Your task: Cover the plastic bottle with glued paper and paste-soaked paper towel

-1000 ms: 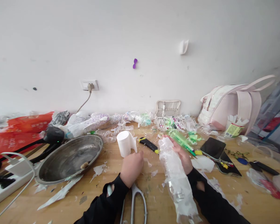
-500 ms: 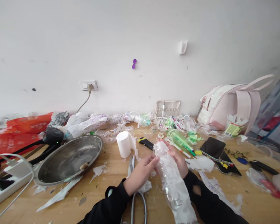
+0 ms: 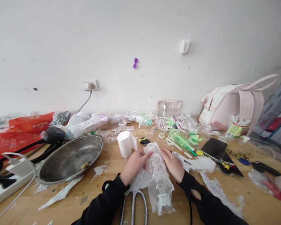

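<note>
A clear plastic bottle [image 3: 161,181] partly wrapped in thin white tissue paper lies between both hands, its far end pointing away from me. My left hand [image 3: 136,165] grips the far end from the left, thumb on top. My right hand [image 3: 172,164] holds the same end from the right, with fingertips against the paper. A loose flap of tissue [image 3: 139,181] hangs out to the left, over the blades of the scissors [image 3: 134,206]. Only the scissors' grey handles show. Beyond my left hand stands a white tissue roll [image 3: 124,144].
At left are a metal pan [image 3: 70,159], a power strip [image 3: 7,187] and red bags [image 3: 30,125]. Behind the hands lie a utility knife [image 3: 144,141] and green plastic pieces [image 3: 181,140]. Right are phones [image 3: 214,148] and a pink backpack [image 3: 227,106]. Paper scraps litter the wooden table.
The bottle's near end has swung left and away from me. My right hand has come from behind the bottle to its right side. A tissue flap now spreads left over the scissors' blades.
</note>
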Tool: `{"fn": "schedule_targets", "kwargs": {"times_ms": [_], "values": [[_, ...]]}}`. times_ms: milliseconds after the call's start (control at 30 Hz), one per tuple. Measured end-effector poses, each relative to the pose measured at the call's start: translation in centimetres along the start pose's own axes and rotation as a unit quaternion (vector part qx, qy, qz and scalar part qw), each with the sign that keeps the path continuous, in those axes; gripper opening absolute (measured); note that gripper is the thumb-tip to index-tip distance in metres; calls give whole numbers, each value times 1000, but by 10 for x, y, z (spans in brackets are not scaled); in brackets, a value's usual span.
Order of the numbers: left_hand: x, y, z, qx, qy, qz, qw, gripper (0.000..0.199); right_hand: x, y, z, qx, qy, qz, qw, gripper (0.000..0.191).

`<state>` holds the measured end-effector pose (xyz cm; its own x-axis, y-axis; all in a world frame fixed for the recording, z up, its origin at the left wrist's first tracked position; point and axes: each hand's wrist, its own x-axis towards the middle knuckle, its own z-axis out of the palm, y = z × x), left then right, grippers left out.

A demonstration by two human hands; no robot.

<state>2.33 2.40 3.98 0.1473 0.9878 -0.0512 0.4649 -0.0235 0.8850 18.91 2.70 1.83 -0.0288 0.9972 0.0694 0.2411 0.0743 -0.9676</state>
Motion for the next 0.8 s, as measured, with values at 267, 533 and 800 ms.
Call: {"fn": "schedule_targets", "kwargs": {"times_ms": [267,533,800], "values": [[-1,-1,2,79,10,-1,997,37,-2,3,0,-136,43,-38,989,32],[1,-4,3,11,54,16,998,29,-4,3,1,-183,38,-100,977,25],[-2,10,-5,-281,12,21,959,23,-3,-2,-2,-175,51,-155,971,18]]}}
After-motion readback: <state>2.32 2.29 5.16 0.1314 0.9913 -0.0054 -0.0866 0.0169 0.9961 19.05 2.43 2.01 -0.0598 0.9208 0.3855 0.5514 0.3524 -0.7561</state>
